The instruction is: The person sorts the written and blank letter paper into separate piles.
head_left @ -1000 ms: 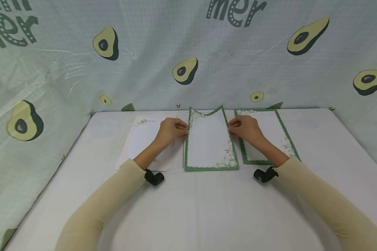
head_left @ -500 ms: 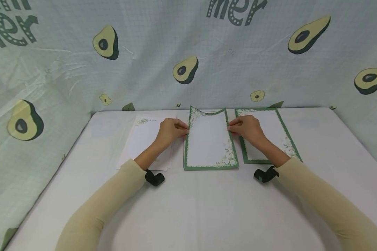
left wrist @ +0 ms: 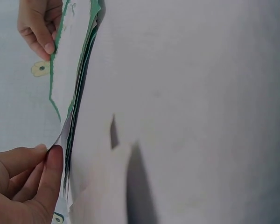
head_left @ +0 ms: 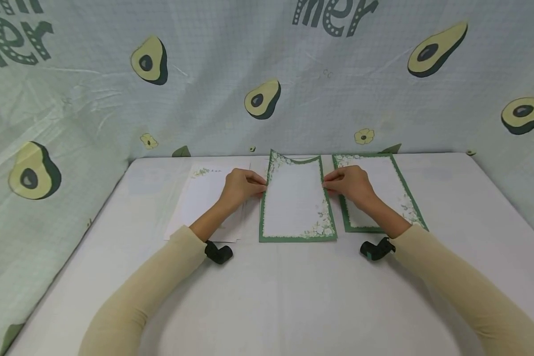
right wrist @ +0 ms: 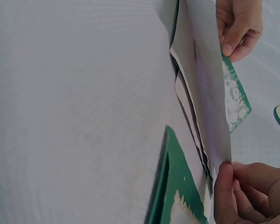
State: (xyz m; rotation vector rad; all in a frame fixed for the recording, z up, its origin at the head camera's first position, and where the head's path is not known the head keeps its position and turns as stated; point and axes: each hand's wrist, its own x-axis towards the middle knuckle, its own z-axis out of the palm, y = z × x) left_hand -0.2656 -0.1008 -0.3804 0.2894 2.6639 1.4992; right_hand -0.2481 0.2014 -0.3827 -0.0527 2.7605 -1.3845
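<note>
A white paper sheet with a green floral border (head_left: pixel 295 202) is held between my two hands at mid table, its far edge bowed and lifted. My left hand (head_left: pixel 242 187) pinches the sheet's left edge between thumb and fingers, as the left wrist view also shows. On the opposite edge, my right hand (head_left: pixel 349 183) pinches the paper the same way; its thumb and fingertips (right wrist: pixel 226 175) show in the right wrist view. Below the held sheet lie more layered sheets (left wrist: pixel 77 109), mostly hidden by it.
Left of the held sheet lies a stack of white papers (head_left: pixel 200 198) with a small floral corner print, partly under my left forearm. To the right sits another green-bordered sheet (head_left: pixel 378 188), partly covered by my right hand. An avocado-print cloth (head_left: pixel 204 109) rises behind the white table (head_left: pixel 280 296).
The far edge of the held sheet was more sharply bowed a second ago and is now flatter, its far right corner lower. Both hands stay nearly in place.
</note>
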